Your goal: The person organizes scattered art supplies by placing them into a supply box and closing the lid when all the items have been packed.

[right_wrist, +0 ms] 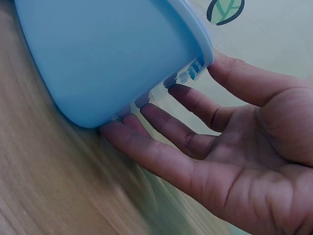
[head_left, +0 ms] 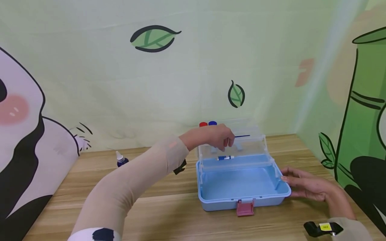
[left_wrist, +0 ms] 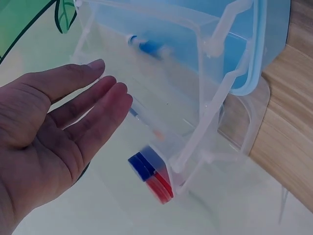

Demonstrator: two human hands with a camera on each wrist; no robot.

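A light blue storage box (head_left: 241, 182) stands with its clear folding trays (head_left: 208, 150) raised at the back and its pink latch (head_left: 245, 208) hanging at the front. Over the trays reaches my left hand (head_left: 217, 135), fingers nearly straight and the thumb tip apart from them in the left wrist view. Just beyond its fingertips a thin paintbrush (left_wrist: 137, 113) lies in the upper tray; the hand hides part of it. My right hand (head_left: 310, 185) touches the box's right end, with thumb at the rim and slightly bent fingers (right_wrist: 151, 154) against the outer wall.
Red-capped (head_left: 203, 124) and blue-capped (head_left: 212, 123) containers sit at the upper tray's left end. A small blue-and-white tube (head_left: 225, 157) lies in the lower tray. On the wooden table (head_left: 163, 214) at left stands a dark bottle (head_left: 122, 160) with a pointed white tip. A printed backdrop (head_left: 196, 73) hangs behind.
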